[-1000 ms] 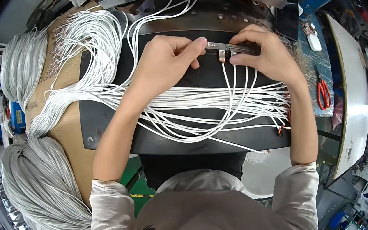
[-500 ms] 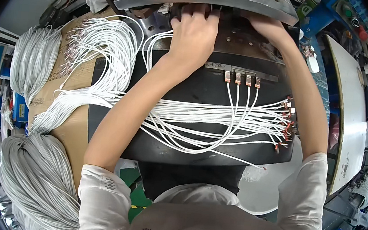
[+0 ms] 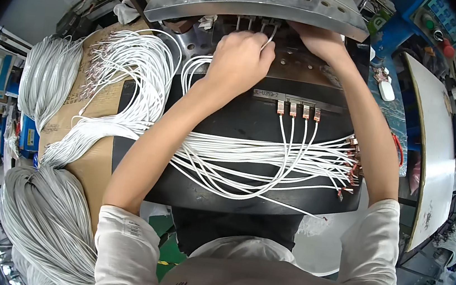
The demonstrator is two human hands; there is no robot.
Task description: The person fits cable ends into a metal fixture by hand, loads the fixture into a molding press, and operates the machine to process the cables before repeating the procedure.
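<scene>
My left hand (image 3: 241, 60) is closed around several white cables (image 3: 264, 27), whose far ends run up beneath the edge of a thick metal plate (image 3: 254, 11). Right of it, my right hand (image 3: 319, 42) reaches under the same plate; its fingertips are hidden there. Closer to me, several cable connectors (image 3: 293, 110) sit side by side against a narrow metal strip fixture (image 3: 267, 95) on the black work surface (image 3: 231, 117). A bundle of white cables (image 3: 261, 149) lies across that surface, its metal-and-orange ends gathered at the right.
Looped white cables (image 3: 147, 60) spread over cardboard (image 3: 94, 155) at the left. Two thick grey-white cable coils (image 3: 49, 80) lie farther left. A white computer mouse (image 3: 386, 91) rests on a blue-green surface, beside a pale board (image 3: 425, 159). A white tub (image 3: 320, 243) stands below the right edge.
My left hand has drawn back toward me from under the plate, so the cables above its fingers now show. The right hand stays under the plate, shifted slightly left. The view has tilted a little.
</scene>
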